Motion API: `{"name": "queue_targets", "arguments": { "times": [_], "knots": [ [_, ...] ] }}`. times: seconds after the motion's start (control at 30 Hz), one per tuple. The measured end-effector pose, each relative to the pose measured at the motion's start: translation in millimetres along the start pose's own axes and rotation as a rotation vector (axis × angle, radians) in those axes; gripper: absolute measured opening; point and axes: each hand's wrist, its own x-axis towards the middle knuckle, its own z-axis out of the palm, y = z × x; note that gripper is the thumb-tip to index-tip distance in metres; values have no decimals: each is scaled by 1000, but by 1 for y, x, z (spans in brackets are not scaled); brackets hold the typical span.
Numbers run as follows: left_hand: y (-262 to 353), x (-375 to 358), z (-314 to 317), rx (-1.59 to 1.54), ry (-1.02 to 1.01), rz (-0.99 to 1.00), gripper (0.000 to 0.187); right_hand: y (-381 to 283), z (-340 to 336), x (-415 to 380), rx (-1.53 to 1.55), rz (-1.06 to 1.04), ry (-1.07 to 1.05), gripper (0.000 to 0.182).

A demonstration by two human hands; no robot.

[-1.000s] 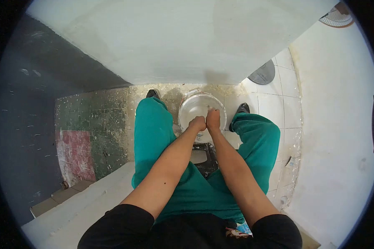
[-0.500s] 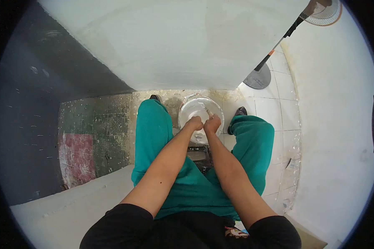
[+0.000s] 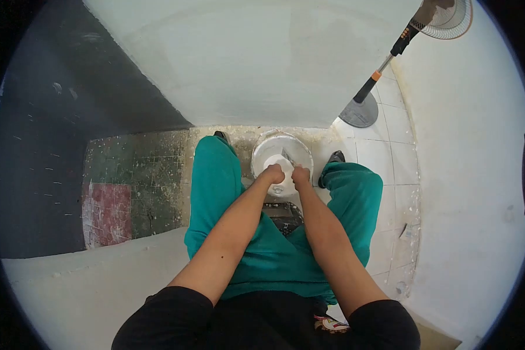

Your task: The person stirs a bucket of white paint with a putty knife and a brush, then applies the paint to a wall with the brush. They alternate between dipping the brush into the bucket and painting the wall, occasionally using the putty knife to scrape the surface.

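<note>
A white bucket (image 3: 255,153) stands on the floor between my knees, with white paste-like stuff (image 3: 272,158) inside. My right hand (image 3: 300,175) is closed around the handle of what looks like a putty knife (image 3: 287,156); its blade points up and left over the inside of the bucket. Close beside it, my left hand (image 3: 273,174) is curled into a fist above the bucket's left half. Whatever its fingers hold, if anything, is hidden. Both hands are at about the same height in view, a small gap apart.
Ahead rises a pale wall (image 3: 245,70), dark grey on its left part. A standing fan (image 3: 359,111) is at the back right. Paint-spattered green and red tiles (image 3: 108,210) lie left. Beneath me, between my legs, is a black plastic object (image 3: 284,216).
My right hand has shifted slightly right, away from my left hand, and the putty knife has moved with it. My left hand stays nearly in place. The view has tilted a little.
</note>
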Motion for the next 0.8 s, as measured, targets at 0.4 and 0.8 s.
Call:
{"name": "queue_targets", "arguments": {
  "times": [0.4,0.8],
  "knots": [
    [-2,1,-5,-48,-20,-30,40,-6,-30,0,135,62,-250,40],
    [50,-9,-10,-48,-69,96,62,-14,-59,-11,260,135,-582,21]
  ]
}}
